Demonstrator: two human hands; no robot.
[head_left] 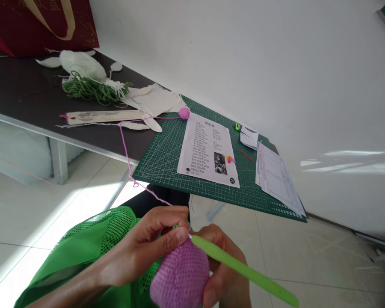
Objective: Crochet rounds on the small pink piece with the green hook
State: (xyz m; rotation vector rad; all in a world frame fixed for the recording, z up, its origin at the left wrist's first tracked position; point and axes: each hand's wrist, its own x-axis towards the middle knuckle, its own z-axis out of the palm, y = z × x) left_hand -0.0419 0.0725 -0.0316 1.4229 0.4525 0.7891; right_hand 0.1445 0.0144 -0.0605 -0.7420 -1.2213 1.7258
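Observation:
A rounded pink crocheted piece (181, 276) is held low in the head view, in front of a green mesh garment. My left hand (160, 235) is closed, thumb and fingers pinching the piece's top edge where the yarn (154, 195) comes in. On the other side my right hand (227, 269) is curled around the piece, its thumb pressed against the lower right. A crochet hook with a lime-green handle (247, 270) lies across the front of that hand, its metal tip at the top stitches beside my left thumb. The fingers behind the piece are hidden.
Pink yarn runs up to a small ball (184, 113) on a green cutting mat (157, 167). A printed pattern sheet (208, 145), papers (277, 177) and a red stick (246, 155) lie there. Green yarn (93, 89), white crocheted pieces and a red bag (41, 25) occupy the dark table.

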